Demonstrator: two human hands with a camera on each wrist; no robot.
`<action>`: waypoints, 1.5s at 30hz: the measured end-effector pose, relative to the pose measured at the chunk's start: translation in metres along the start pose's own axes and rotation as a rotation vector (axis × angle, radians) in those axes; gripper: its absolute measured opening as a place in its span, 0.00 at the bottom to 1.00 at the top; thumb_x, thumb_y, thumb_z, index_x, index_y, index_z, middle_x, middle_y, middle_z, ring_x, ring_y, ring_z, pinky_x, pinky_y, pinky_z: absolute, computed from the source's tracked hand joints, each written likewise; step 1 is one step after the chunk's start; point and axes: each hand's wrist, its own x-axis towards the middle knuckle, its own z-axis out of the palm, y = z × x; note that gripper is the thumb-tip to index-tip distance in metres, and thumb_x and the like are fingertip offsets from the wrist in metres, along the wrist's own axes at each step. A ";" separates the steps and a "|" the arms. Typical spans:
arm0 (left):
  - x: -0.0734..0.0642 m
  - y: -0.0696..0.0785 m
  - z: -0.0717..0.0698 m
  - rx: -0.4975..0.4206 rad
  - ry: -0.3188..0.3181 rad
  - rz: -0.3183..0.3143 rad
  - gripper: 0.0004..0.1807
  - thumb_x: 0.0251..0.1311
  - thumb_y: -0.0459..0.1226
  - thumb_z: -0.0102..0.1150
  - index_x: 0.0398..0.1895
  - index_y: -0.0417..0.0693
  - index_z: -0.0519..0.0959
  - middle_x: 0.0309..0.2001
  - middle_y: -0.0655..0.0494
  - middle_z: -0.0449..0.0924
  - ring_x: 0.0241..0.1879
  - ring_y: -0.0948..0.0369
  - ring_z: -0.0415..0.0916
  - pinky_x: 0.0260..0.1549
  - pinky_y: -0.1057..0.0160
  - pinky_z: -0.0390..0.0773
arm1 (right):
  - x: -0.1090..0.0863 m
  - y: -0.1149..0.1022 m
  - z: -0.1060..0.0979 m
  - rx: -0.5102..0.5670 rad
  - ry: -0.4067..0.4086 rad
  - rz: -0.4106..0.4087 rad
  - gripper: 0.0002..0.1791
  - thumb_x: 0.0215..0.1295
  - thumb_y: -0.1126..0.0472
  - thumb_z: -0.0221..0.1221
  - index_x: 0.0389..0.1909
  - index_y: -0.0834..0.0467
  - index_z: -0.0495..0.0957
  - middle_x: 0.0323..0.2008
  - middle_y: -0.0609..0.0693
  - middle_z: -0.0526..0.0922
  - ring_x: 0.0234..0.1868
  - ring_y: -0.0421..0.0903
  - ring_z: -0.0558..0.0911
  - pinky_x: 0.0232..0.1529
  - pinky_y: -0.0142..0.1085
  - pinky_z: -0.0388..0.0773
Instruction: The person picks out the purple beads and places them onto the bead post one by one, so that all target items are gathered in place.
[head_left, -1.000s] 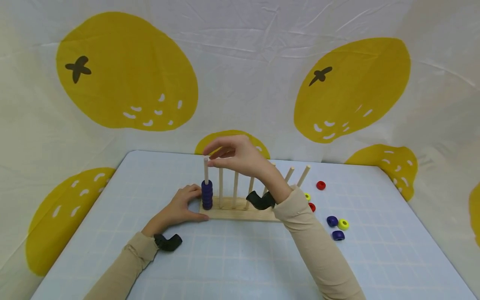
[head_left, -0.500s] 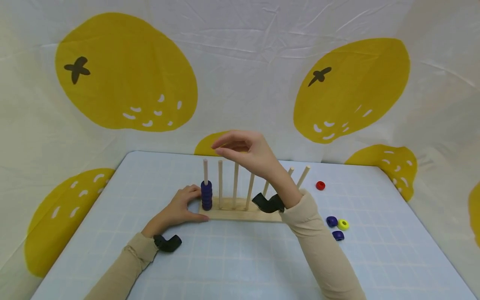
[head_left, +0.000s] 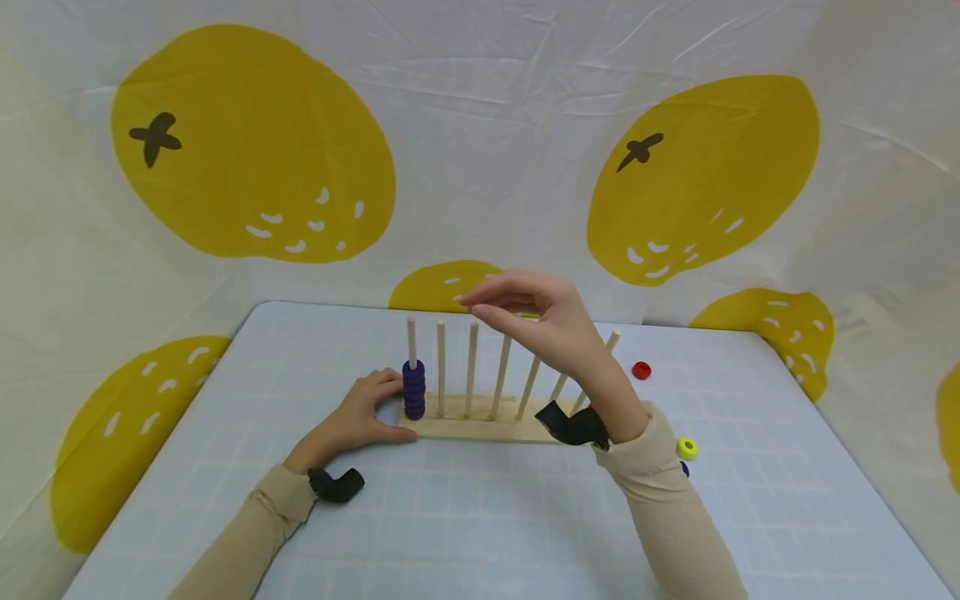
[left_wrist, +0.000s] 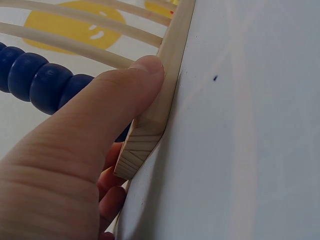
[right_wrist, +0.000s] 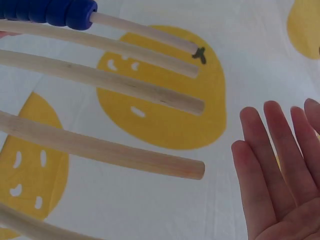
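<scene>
A wooden peg rack [head_left: 480, 429] stands on the table with several upright pegs. Dark blue beads [head_left: 414, 390] are stacked on its leftmost peg, whose top is bare. My left hand [head_left: 356, 415] grips the left end of the base, its thumb [left_wrist: 135, 82] on the front edge and fingers behind. Over the middle and right pegs hovers my right hand [head_left: 543, 318], fingers extended and holding nothing. In the right wrist view, bare peg ends [right_wrist: 192, 170] point towards its fingers [right_wrist: 255, 185], apart from them.
To the right of the rack lie a red bead [head_left: 641, 371], a yellow bead [head_left: 686, 448] and a mostly hidden blue bead [head_left: 685, 469]. My right forearm covers part of that area. A patterned white cloth [head_left: 487, 167] hangs behind the table.
My right hand has moved from the top of the leftmost peg to the right, away from the blue stack. My left hand has stayed on the base.
</scene>
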 end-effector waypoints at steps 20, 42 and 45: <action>0.001 0.001 0.000 0.009 0.013 0.002 0.36 0.37 0.51 0.82 0.52 0.49 0.83 0.48 0.61 0.76 0.49 0.59 0.69 0.47 0.52 0.64 | -0.044 -0.023 -0.038 -0.097 0.080 -0.007 0.11 0.63 0.75 0.62 0.44 0.62 0.84 0.43 0.55 0.86 0.46 0.51 0.84 0.50 0.41 0.78; 0.000 0.002 0.000 0.011 0.000 -0.025 0.36 0.37 0.52 0.82 0.53 0.48 0.82 0.48 0.61 0.76 0.50 0.59 0.69 0.50 0.51 0.64 | -0.116 -0.006 -0.088 -0.221 0.289 0.167 0.09 0.65 0.77 0.59 0.43 0.68 0.83 0.38 0.55 0.87 0.38 0.46 0.84 0.38 0.29 0.79; 0.000 0.002 -0.001 0.011 -0.003 -0.034 0.37 0.37 0.53 0.82 0.53 0.48 0.82 0.48 0.61 0.76 0.50 0.59 0.68 0.50 0.50 0.64 | -0.127 0.001 -0.093 -0.254 0.283 0.195 0.09 0.65 0.77 0.58 0.43 0.68 0.83 0.38 0.54 0.87 0.39 0.45 0.84 0.41 0.28 0.78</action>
